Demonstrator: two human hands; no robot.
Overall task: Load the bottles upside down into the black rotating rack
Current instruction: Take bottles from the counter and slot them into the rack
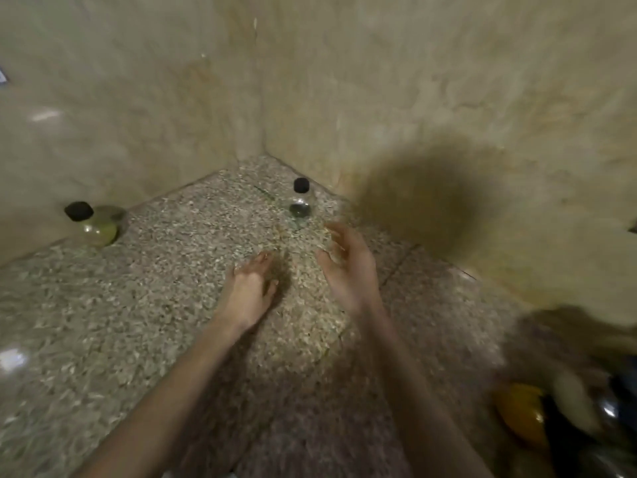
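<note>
A clear bottle with a black cap (301,200) stands upright near the back corner of the speckled stone counter (172,305). A greenish bottle with a black cap (94,224) stands at the far left against the wall. My left hand (253,288) hovers over the counter, fingers apart, holding nothing. My right hand (344,267) is beside it, open and empty, its fingertips a short way in front of the clear bottle. At the bottom right, blurred, is the black rack (565,432) with a yellow bottle (520,412) and other bottles in it.
Beige marbled walls (413,98) meet in a corner behind the counter. A large dark shadow lies on the right wall. The picture is motion-blurred, mostly at the right edge.
</note>
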